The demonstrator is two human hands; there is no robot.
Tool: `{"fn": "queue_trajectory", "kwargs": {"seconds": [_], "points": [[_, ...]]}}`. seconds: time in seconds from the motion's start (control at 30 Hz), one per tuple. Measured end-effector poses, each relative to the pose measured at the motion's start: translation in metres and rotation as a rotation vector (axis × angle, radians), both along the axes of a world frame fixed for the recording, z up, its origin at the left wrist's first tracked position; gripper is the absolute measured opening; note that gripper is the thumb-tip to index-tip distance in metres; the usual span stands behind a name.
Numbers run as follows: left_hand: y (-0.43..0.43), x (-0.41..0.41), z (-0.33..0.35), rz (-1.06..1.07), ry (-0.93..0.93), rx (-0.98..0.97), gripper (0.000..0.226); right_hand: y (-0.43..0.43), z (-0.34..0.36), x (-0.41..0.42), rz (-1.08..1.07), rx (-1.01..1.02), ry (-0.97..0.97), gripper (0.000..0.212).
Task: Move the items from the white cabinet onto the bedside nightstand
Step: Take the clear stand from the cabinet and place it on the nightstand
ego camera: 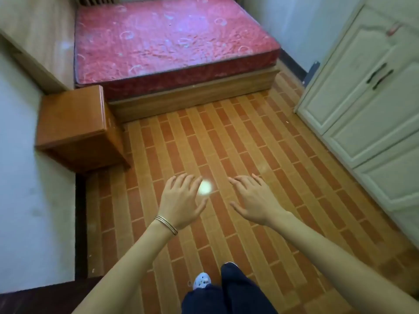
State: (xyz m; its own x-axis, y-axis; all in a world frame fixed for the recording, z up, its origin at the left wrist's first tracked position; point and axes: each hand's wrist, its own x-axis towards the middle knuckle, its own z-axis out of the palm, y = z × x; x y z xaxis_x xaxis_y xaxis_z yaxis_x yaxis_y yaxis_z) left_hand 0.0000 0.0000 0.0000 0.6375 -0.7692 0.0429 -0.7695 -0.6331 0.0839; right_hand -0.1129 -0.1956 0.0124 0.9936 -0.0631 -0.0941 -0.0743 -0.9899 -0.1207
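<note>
Out over the tiled floor [249, 137] with the left hand [181, 200] and the right hand [254, 198], side by side, palms down, fingers spread and relaxed, gripping nothing. Thin bangles [166, 224] at the left wrist. Off to the right, the white cabinet [362, 98], doors closed. Far left, against the wall, the wooden nightstand [74, 123], just beside the near corner of the bed [170, 41].

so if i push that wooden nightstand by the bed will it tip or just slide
Probably slides rather than tips: the nightstand looks squat and boxy, broad for its height. It seems built of wood panels, so likely stiff and fairly heavy. The tiled floor shows a glossy reflection, so it may glide fairly easily.
</note>
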Motion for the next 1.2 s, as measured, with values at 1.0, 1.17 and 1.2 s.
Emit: {"fn": "queue_trajectory", "kwargs": {"seconds": [1.0,1.17,1.2], "points": [[-0.372,-0.049,0.062,-0.549,-0.077,-0.187,0.054,-0.302,0.062,-0.13,-0.303,-0.072,-0.116,0.059],[-0.411,-0.05,0.063,-0.599,-0.085,-0.18,0.052,-0.334,0.057,-0.136,-0.34,-0.123,-0.124,0.052],[-0.417,-0.048,0.061,-0.607,-0.082,-0.175,0.052,-0.34,0.054,-0.135,-0.349,-0.121,-0.116,0.052]]}}
